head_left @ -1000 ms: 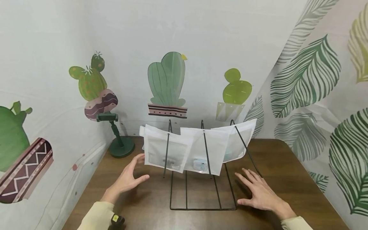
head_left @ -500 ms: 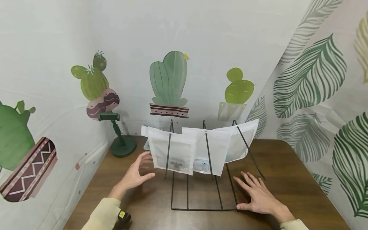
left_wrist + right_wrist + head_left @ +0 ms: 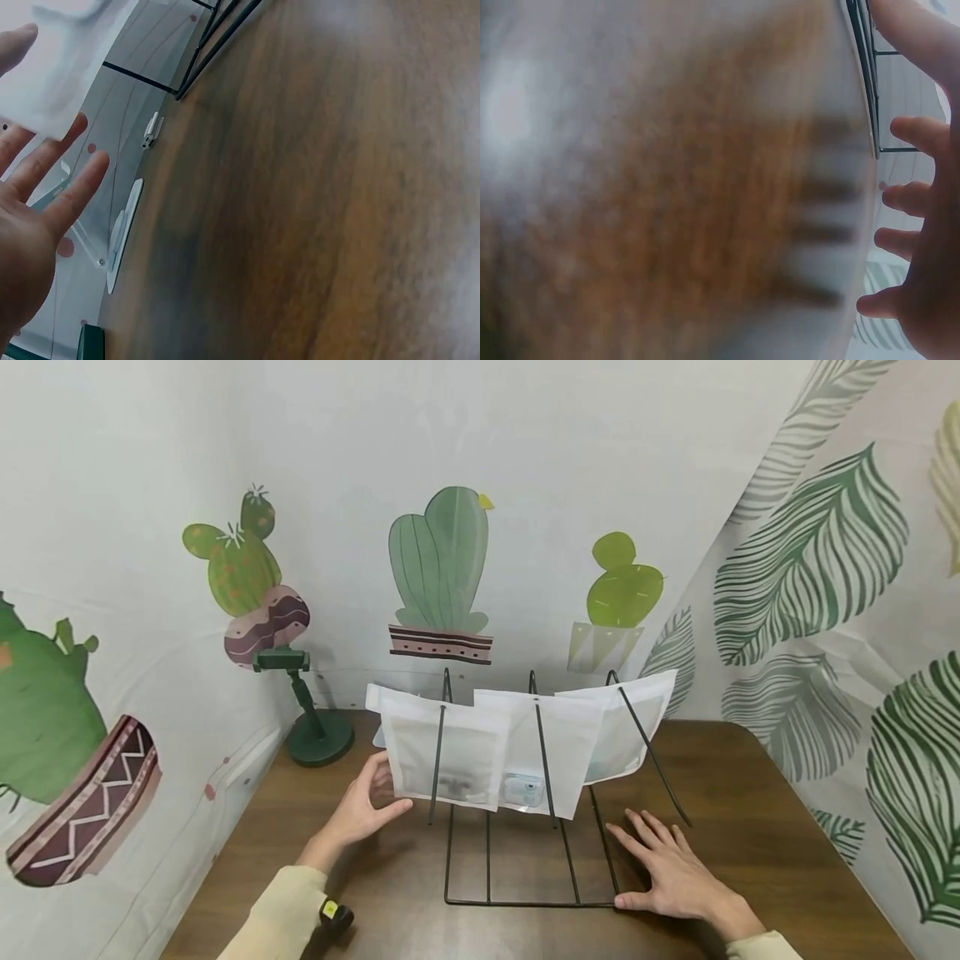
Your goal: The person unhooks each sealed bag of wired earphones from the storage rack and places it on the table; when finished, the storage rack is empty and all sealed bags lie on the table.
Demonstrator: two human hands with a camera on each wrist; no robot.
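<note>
one green stand [image 3: 318, 739] at far left, round base on the wooden bench [image 3: 405, 877], clamp-like head at the top of its stem. behind it, a white wall cloth [image 3: 337, 443] printed with potted cacti.

left hand [image 3: 358, 810], pale yellow sleeve [image 3: 281, 914]: open, fingers extended rather than curled. it stands at the lower left corner of the left bag [image 3: 420, 756], thumb to the near side, other fingers toward the far side; whether skin meets bag, cannot tell. a black device [image 3: 337, 920] with a yellow-green mark sits by the cuff. left wrist view: a thin pale flat piece [image 3: 124, 236] on the bench beyond the fingers, and a small white item [image 3: 152, 131] closer to the rack; kind of either not clear.

centre: black wire rack [image 3: 528, 905], base flat on the bench, three prongs slanting toward the near side. three white bags hang from them, one front bag per prong, edges overlapping. left bag has a cloudy window with a blurred grey shape low down. middle bag [image 3: 573, 743] shows a pale blue object [image 3: 522, 789] near its bottom edge. right bag [image 3: 618, 739] is tilted, its right end higher, contents indistinct.

right hand [image 3: 675, 878]: open, fingers spread above the bench, thumb tip at the near right corner of the rack base; contact cannot be settled.

far right: large green leaf prints [image 3: 802, 560] on the cloth.
</note>
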